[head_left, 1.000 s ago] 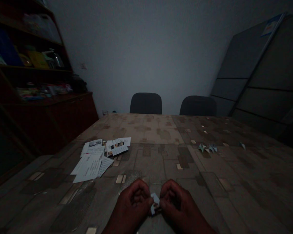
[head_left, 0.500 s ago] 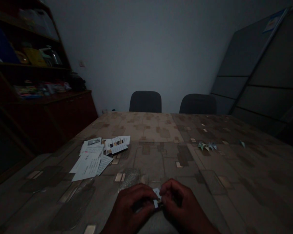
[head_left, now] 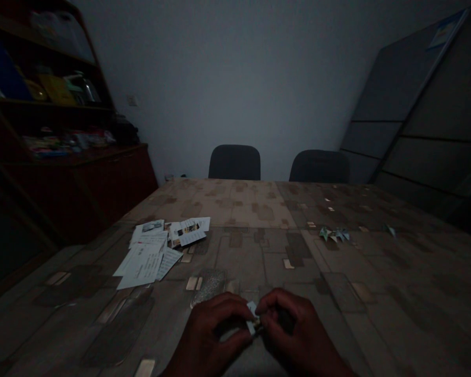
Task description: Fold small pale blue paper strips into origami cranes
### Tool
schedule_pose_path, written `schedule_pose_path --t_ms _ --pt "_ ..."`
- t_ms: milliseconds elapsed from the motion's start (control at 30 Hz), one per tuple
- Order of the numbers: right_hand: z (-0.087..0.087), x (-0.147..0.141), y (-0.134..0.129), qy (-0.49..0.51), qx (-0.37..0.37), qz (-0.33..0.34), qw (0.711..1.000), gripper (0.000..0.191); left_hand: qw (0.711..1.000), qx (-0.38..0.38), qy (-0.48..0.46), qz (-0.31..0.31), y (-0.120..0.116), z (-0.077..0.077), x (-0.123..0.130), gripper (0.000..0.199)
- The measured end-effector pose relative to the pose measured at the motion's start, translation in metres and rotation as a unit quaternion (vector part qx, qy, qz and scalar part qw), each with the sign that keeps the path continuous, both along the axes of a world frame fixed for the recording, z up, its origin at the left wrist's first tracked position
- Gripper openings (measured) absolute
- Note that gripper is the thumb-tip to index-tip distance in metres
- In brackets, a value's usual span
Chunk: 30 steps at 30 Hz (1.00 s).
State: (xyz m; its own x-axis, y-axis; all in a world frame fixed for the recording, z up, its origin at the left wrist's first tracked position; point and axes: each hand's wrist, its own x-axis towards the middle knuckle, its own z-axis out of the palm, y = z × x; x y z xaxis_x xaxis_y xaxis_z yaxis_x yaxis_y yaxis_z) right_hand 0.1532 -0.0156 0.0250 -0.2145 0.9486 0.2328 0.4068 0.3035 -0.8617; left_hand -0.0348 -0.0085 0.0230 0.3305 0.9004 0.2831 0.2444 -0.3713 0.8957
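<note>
Between my two hands, near the front of the table, is a small piece of folded paper (head_left: 251, 326), whitish with a darker patch. My left hand (head_left: 215, 327) pinches its left side with the thumb below and the fingers above. From the right, my right hand (head_left: 288, 324) grips the other side with thumb and forefinger pressed together. The fingers hide much of the paper, and the dim light blurs its folds.
Loose printed sheets (head_left: 143, 262) and leaflets (head_left: 190, 231) lie on the left of the patterned tablecloth (head_left: 239, 251). Several small folded paper shapes (head_left: 333, 234) sit at the right, with another folded piece (head_left: 389, 229) farther right. Two dark chairs (head_left: 234, 162) stand behind the table.
Both hands stay almost in place around the paper. The right fingertips have shifted slightly, and the paper is tilted a little differently. The whole view has moved very slightly.
</note>
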Motion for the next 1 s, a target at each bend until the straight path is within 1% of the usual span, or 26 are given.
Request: schedule_pose_path --t_ms 100,167,200,233,300,367,467,533,600,733,800,867,933,1000 --pt "-0.005 0.001 0.002 -0.011 -0.028 0.007 1.0 0.016 0.999 0.019 0.04 -0.031 0.006 0.0 -0.002 0.007" --pt "-0.01 0.002 0.003 -0.04 -0.053 0.025 0.997 0.02 0.994 0.01 0.098 -0.045 0.009 -0.003 -0.004 0.009" --pt "-0.012 0.003 0.004 -0.063 -0.051 0.034 0.996 0.022 0.99 0.01 0.132 -0.051 0.01 -0.005 -0.005 0.011" --pt "-0.015 0.003 0.005 -0.09 -0.038 0.042 0.994 0.023 0.984 0.018 0.166 -0.056 0.01 -0.006 -0.006 0.013" --pt "-0.018 0.005 0.006 -0.139 0.004 0.051 0.989 0.022 0.97 0.06 0.226 -0.071 0.009 -0.009 -0.008 0.014" --pt "-0.021 0.005 0.006 -0.172 0.033 0.061 0.983 0.021 0.956 0.104 0.263 -0.082 0.007 -0.011 -0.008 0.015" --pt "-0.023 0.006 0.005 -0.197 0.035 0.068 0.977 0.021 0.946 0.145 0.279 -0.082 0.005 -0.013 -0.009 0.014" --pt "-0.024 0.007 0.005 -0.2 0.033 0.07 0.977 0.021 0.938 0.188 0.281 -0.083 0.005 -0.016 -0.008 0.016" --pt "-0.024 0.009 0.005 -0.195 0.037 0.074 0.977 0.022 0.923 0.241 0.288 -0.083 0.006 -0.018 -0.007 0.016" --pt "-0.023 0.012 0.005 -0.186 0.033 0.075 0.979 0.021 0.886 0.343 0.305 -0.067 0.007 -0.022 -0.003 0.008" --pt "-0.022 0.014 0.006 -0.189 0.028 0.076 0.979 0.02 0.875 0.381 0.296 -0.05 0.007 -0.022 -0.001 0.012" --pt "-0.021 0.016 0.005 -0.194 0.031 0.083 0.977 0.023 0.876 0.382 0.29 -0.04 0.006 -0.022 0.0 0.015" --pt "-0.019 0.017 0.005 -0.197 0.037 0.088 0.976 0.027 0.889 0.35 0.293 -0.044 0.005 -0.023 0.0 0.014" --pt "-0.017 0.018 0.005 -0.201 0.03 0.088 0.975 0.026 0.903 0.306 0.298 -0.053 0.005 -0.023 0.0 0.013"
